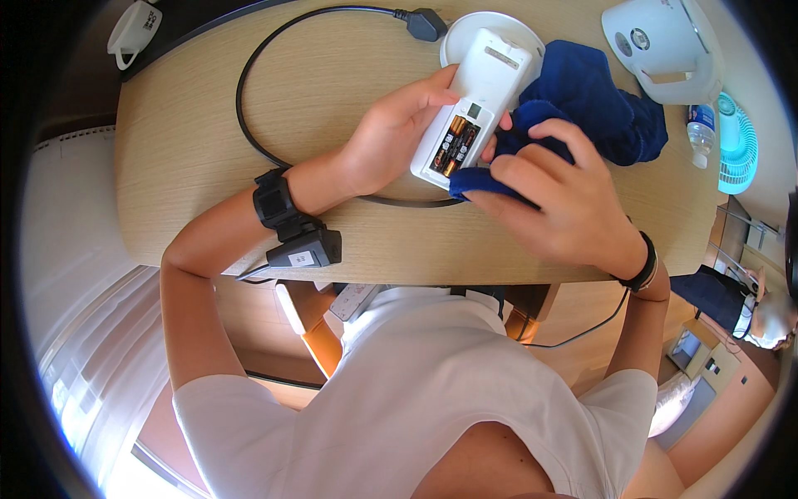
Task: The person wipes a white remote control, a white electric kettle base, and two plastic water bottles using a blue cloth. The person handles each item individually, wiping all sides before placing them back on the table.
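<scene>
My left hand [393, 128] holds a white remote control [489, 81] with its back towards me. The battery compartment lies uncovered and shows two batteries [455, 146] side by side. In my right hand [561, 193] is part of a dark blue cloth [477, 181], pinched between thumb and fingers at the lower end of the remote. More dark blue cloth [570, 81] lies bunched on the desk to the right of the remote. Behind the remote's upper end stands a round white object [471, 28], partly covered.
A black cable with a plug [426, 25] curves over the wooden desk [181, 143]. A white kettle [654, 50], a water bottle [701, 134] and a turquoise fan [739, 146] are at the right. A white cup [134, 30] sits upper left. Another person [723, 296] is at the far right.
</scene>
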{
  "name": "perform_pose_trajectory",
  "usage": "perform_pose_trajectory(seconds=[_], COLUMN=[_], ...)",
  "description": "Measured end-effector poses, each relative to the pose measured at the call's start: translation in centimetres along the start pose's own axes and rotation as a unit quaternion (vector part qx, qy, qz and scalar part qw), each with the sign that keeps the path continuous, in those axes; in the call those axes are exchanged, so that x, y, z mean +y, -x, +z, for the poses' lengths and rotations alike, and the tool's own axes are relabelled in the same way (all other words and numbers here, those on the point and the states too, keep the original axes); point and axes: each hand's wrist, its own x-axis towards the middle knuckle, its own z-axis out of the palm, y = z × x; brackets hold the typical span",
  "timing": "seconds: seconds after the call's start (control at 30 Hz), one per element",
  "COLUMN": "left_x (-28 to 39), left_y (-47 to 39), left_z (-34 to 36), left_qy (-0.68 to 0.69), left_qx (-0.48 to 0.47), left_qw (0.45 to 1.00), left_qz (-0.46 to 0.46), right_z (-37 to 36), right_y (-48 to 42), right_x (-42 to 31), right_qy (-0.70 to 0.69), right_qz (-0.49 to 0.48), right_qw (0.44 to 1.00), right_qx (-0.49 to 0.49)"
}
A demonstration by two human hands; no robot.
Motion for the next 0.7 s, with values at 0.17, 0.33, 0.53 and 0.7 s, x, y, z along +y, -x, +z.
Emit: perform_pose_trajectory(seconds=[0.17, 0.33, 0.53, 0.7], left_x=[0.1, -0.4, 0.2, -0.2], left_y=[0.6, 0.3, 0.7, 0.5], left_z=[0.1, 1.1, 1.5, 1.4], left_qy=[0.043, 0.012, -0.04, -0.044], left_qx=[0.015, 0.077, 0.007, 0.016], left_qw=[0.999, 0.996, 0.998, 0.998], left_qz=[-0.024, -0.032, -0.048, -0.047], right_z=[-1.3, -1.0, 0.0, 0.8], right_y=[-0.4, -0.5, -0.4, 0.0], right_x=[1.8, 1.4, 1.5, -0.1], right_qy=[0.049, 0.056, 0.051, -0.013], right_qz=[0.037, 0.047, 0.024, 0.007], right_qw=[0.998, 0.997, 0.998, 1.0], right_qx=[-0.008, -0.008, -0.006, -0.007])
